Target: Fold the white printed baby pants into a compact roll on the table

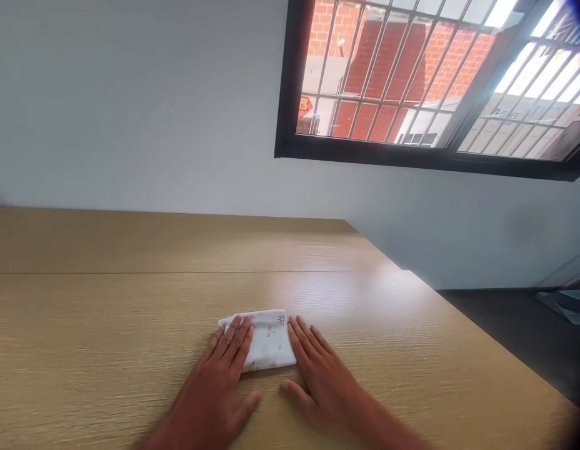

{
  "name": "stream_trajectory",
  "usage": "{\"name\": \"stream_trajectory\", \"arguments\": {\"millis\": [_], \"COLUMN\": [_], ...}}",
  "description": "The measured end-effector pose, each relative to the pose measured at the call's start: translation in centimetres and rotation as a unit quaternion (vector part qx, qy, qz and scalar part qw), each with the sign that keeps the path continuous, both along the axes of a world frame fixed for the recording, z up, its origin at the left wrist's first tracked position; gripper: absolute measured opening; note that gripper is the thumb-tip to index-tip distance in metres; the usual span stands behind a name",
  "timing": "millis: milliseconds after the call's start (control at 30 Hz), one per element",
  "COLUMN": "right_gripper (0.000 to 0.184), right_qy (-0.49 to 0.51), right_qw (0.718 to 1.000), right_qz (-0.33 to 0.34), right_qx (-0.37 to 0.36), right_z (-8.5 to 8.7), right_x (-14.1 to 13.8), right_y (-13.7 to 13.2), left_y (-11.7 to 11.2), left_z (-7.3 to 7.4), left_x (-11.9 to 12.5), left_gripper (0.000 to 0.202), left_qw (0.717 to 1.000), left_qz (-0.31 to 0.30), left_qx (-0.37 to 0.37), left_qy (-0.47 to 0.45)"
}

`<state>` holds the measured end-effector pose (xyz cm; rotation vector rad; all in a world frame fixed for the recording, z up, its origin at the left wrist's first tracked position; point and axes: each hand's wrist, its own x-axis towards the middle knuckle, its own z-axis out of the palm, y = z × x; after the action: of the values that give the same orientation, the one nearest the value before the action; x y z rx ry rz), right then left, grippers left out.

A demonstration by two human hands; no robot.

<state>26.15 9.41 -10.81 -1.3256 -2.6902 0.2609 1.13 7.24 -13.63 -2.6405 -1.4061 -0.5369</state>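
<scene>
A small white folded cloth [267, 342] with a faint printed pattern lies on the wooden table [107, 325]. My left hand [219, 381] lies flat with its fingers stretched out over the cloth's left part. My right hand [320, 381] rests flat on the table, its fingers touching the cloth's right edge. Both hands are open and hold nothing.
The table's right edge [482, 337] runs diagonally, with dark floor [515, 331] beyond it. A grey wall [130, 106] stands behind the table. A barred window [425, 75] with a black frame sits at the upper right.
</scene>
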Motion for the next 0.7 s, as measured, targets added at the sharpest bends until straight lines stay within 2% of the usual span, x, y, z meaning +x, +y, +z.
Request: {"name": "stream_trajectory", "arguments": {"millis": [133,233,333,467,600,700], "right_gripper": [0.071,0.065,0.068,0.065,0.064,0.064], "right_qy": [0.011,0.039,0.076,0.064,0.03,0.038], "right_qw": [0.999,0.998,0.995,0.988,0.996,0.998], "right_qz": [-0.035,-0.038,-0.025,0.01,0.02,0.02], "right_qx": [-0.007,0.002,0.06,0.138,0.085,0.048], "right_z": [-0.2,-0.2,-0.2,0.0,0.1,0.0], "right_x": [1.3,1.3,0.4,-2.5,-5.0,-5.2], "right_y": [0.9,1.1,0.9,0.6,0.6,0.8], "left_y": [0.5,1.0,1.4,1.4,1.5,1.8], "left_z": [0.5,1.2,1.8,1.5,0.9,0.8], "left_x": [-1.2,-1.8,-1.3,0.7,1.5,0.6], "left_gripper": [0.061,0.044,0.052,0.056,0.054,0.054], "left_qw": [0.999,0.997,0.997,0.999,0.997,0.996], "left_qz": [-0.023,0.012,0.026,-0.025,-0.055,-0.084], "left_qx": [-0.014,-0.013,0.018,0.04,0.036,0.008], "left_qy": [-0.024,-0.08,-0.065,0.012,0.036,0.04]}}
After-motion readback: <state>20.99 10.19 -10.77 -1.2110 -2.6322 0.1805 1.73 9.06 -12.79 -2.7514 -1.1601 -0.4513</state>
